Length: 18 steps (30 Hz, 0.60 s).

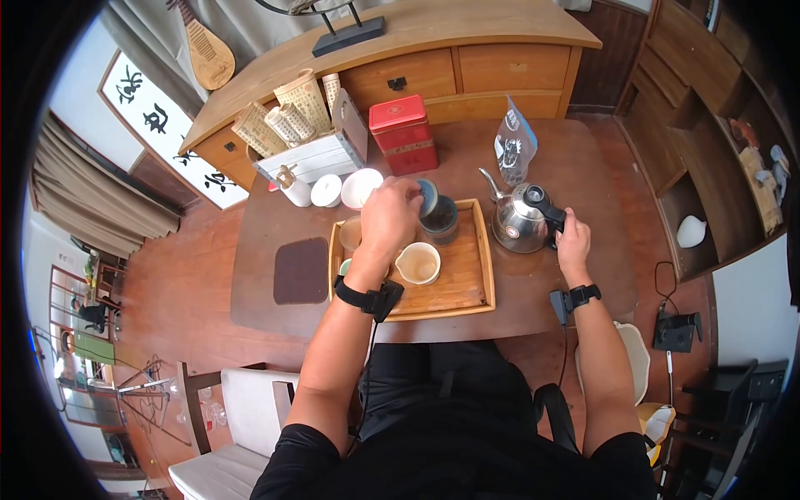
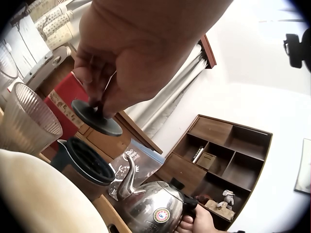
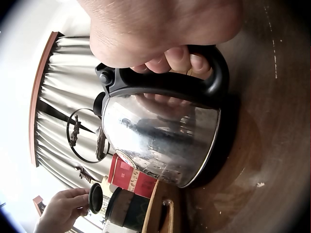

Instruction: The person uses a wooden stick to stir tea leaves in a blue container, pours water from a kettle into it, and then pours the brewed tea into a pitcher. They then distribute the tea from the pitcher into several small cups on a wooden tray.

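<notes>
My left hand (image 1: 390, 218) pinches a dark round lid (image 1: 428, 197) by its knob. The lid hangs tilted above a dark teapot (image 1: 439, 227), whose open mouth shows in the left wrist view. Fingers of my right hand (image 1: 573, 242) curl round the black handle (image 3: 170, 87) of a shiny steel gooseneck kettle (image 1: 515, 223). It stands on the table right of the wooden tray (image 1: 488, 283), its spout toward the teapot. A cream pitcher (image 1: 419, 264) sits on the tray near my left wrist, and a ribbed glass cup (image 2: 29, 121) shows beside the teapot.
Behind the tray stand a red tin (image 1: 404, 137) and a clear plastic pouch (image 1: 515, 150). White cups and a lidded white jar (image 1: 293, 187) line the back left, before a white box (image 1: 312, 158) of scrolls. A dark mat (image 1: 301, 271) lies left of the tray.
</notes>
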Each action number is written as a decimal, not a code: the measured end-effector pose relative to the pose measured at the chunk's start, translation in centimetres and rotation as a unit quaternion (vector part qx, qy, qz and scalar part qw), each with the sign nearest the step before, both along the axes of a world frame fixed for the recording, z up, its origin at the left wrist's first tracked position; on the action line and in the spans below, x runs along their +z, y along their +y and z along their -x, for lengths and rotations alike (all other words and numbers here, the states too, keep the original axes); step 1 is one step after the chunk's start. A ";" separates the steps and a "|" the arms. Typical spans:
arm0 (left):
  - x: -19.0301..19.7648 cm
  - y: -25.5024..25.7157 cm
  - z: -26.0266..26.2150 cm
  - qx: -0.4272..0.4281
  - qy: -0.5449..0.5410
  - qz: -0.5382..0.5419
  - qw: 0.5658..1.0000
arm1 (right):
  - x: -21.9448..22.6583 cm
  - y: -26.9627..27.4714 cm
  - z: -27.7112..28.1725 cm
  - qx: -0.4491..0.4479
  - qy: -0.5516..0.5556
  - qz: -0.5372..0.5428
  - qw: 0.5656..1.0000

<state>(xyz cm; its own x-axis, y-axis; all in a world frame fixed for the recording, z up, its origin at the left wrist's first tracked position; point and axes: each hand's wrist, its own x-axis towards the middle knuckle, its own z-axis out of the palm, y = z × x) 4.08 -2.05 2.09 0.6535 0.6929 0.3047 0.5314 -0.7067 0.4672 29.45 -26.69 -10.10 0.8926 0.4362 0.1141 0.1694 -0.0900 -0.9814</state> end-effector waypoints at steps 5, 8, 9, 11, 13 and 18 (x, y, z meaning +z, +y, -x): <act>-0.9 -0.5 -0.3 -0.026 -0.003 -0.014 1.000 | -1.0 0.1 -0.4 -0.012 0.013 0.017 1.000; -1.1 -1.0 -1.0 -0.041 0.007 -0.006 0.999 | -0.7 0.1 -0.4 -0.014 -0.008 0.032 0.999; -1.4 -1.1 -1.1 -0.049 0.018 -0.005 0.999 | -0.9 0.0 -0.5 -0.014 -0.008 0.032 0.999; -2.0 -1.2 -1.3 -0.056 0.027 -0.004 0.998 | -1.3 0.0 -0.6 -0.009 -0.007 0.022 1.000; -2.2 -1.3 -1.6 -0.064 0.032 -0.006 0.997 | -1.4 0.0 -0.7 -0.011 -0.015 0.029 0.999; -2.2 -1.5 -1.9 -0.063 0.069 -0.022 0.995 | -1.4 0.1 -0.6 -0.011 -0.005 0.022 1.000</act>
<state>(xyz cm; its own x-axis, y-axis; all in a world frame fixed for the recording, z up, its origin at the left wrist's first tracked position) 5.96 -3.55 -0.15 0.7726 0.5902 0.2341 0.4935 -0.7902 0.3634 30.07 -26.62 -11.51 0.9007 0.4216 0.1049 0.1774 -0.1365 -0.9746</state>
